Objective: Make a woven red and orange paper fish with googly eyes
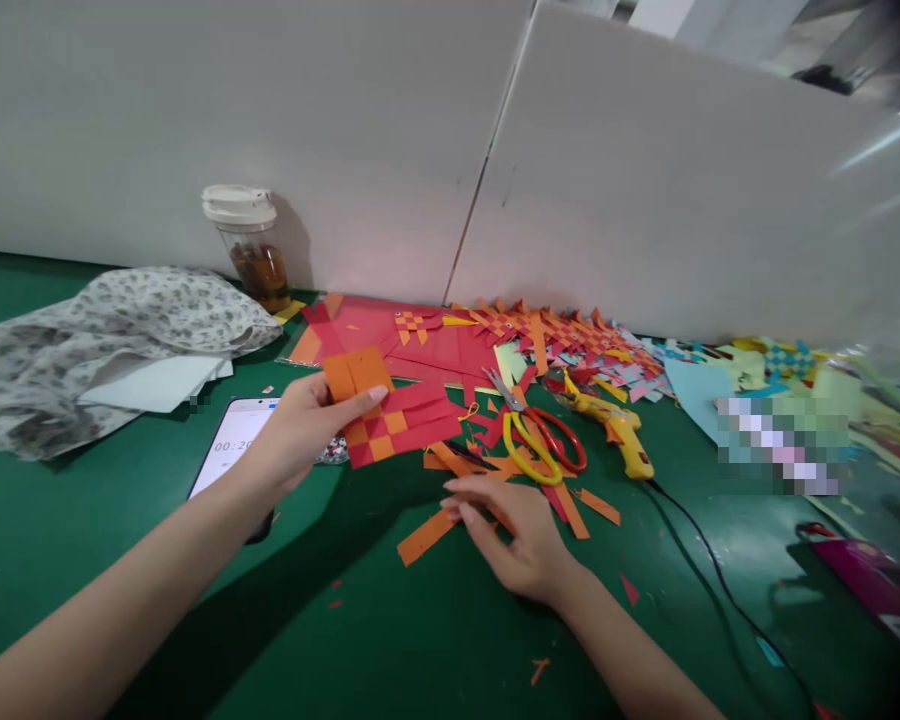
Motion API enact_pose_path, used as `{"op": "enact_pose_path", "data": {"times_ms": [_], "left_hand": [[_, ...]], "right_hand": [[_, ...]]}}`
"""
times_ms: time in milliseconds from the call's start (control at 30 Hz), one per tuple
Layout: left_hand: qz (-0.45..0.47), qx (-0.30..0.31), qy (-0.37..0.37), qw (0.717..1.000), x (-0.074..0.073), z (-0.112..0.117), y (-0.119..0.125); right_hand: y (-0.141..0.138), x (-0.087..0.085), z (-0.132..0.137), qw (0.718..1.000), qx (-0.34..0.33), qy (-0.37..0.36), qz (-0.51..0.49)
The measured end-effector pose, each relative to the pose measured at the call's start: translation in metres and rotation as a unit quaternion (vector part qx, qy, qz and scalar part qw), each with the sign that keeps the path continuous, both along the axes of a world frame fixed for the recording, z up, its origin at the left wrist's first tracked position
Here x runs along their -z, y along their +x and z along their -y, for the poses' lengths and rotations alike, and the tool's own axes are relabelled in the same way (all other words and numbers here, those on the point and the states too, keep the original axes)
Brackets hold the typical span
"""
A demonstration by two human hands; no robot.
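Observation:
My left hand (pixel 300 425) is raised above the green table (pixel 390 620) and pinches a woven piece of red and orange paper strips (pixel 390 415), thumb on top of its orange end. My right hand (pixel 514 535) lies low on the table with its fingers stretched toward loose orange paper strips (pixel 427 535); the fingertips touch or nearly touch one strip. Just beyond that hand lie two pairs of scissors, one yellow-handled (pixel 521 450) and one red-handled (pixel 562 440).
A yellow glue gun (pixel 619 430) with a black cord (pixel 712 580) lies right of the scissors. A phone (pixel 229 445) sits under my left wrist. Patterned cloth (pixel 97 340), a lidded jar (pixel 251 245), piles of woven paper pieces (pixel 570 340) and grey partition boards (pixel 645 180) line the back.

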State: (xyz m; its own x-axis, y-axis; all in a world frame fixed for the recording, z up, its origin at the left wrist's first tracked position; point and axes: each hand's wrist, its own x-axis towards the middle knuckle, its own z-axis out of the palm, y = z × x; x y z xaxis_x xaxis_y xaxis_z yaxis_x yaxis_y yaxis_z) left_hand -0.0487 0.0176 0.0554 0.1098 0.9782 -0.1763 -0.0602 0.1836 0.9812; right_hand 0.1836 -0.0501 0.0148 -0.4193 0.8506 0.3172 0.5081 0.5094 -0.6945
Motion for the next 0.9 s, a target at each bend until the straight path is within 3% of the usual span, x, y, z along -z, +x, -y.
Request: {"op": "enact_pose_path", "data": {"times_ms": [67,233,333,433,567,667,767,900], "left_hand": [[0.001,-0.013,0.008,1.000,-0.005,-0.002,-0.005],[0.012,-0.006,0.006,1.000,-0.006,-0.002,-0.006],[0.008,0.020,-0.006,1.000,-0.002,0.001,0.000],[-0.002,0.082,-0.031,0.996,0.007,0.007,0.011],[-0.024,0.158,-0.040,0.986,0.026,0.020,0.029],[-0.028,0.180,-0.027,0.983,0.038,0.027,0.038],[-0.036,0.194,-0.015,0.980,0.042,0.027,0.039],[-0.138,0.167,0.076,0.973,0.042,0.016,0.030]], "right_hand": [[-0.002,-0.001,-0.001,0.996,-0.035,0.014,0.076],[-0.007,-0.003,-0.006,0.985,0.016,0.042,0.167],[-0.006,0.003,-0.004,0.992,0.052,0.039,0.110],[-0.003,0.009,-0.003,0.991,0.131,-0.013,-0.030],[-0.003,0.005,-0.010,0.949,0.180,-0.140,-0.219],[-0.004,0.001,-0.013,0.947,0.164,-0.189,-0.199],[-0.004,0.002,-0.013,0.957,0.168,-0.191,-0.139],[-0.003,0.003,-0.012,0.962,0.163,-0.190,-0.108]]}}
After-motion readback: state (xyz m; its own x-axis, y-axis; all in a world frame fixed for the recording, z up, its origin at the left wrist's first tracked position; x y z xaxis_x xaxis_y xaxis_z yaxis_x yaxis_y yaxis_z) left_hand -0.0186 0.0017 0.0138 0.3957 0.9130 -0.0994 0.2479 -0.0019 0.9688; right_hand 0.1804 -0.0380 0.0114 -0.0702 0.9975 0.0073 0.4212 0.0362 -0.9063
